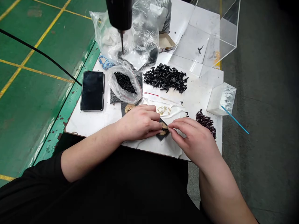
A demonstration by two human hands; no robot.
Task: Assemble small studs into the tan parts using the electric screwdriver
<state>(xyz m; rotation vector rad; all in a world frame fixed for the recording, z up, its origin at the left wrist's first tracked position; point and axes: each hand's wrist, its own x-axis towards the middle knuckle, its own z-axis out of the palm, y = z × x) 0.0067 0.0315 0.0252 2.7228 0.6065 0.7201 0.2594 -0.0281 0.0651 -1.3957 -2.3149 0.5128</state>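
My left hand [143, 123] is closed, its fingertips pinched at a small black piece [164, 128] above a dark mat with tan round patches [161, 137]. From the other side, my right hand [193, 135] pinches thumb and forefinger close to the same piece; what lies between those fingertips is too small to make out. Just beyond my fingers, small gold rings [164, 110] lie scattered on a white cloth [174, 116]. Another tan patch [129, 108] shows beside my left wrist. My left hand covers much of the mat.
A black screwdriver [120, 15] hangs overhead, bit downward. Around the work lie a phone [92, 91], an open bag of black pellets [125, 83], a black parts pile [165, 77] and a dark brown parts pile [205, 122]. A clear box holds a blue stick [235, 120] at right.
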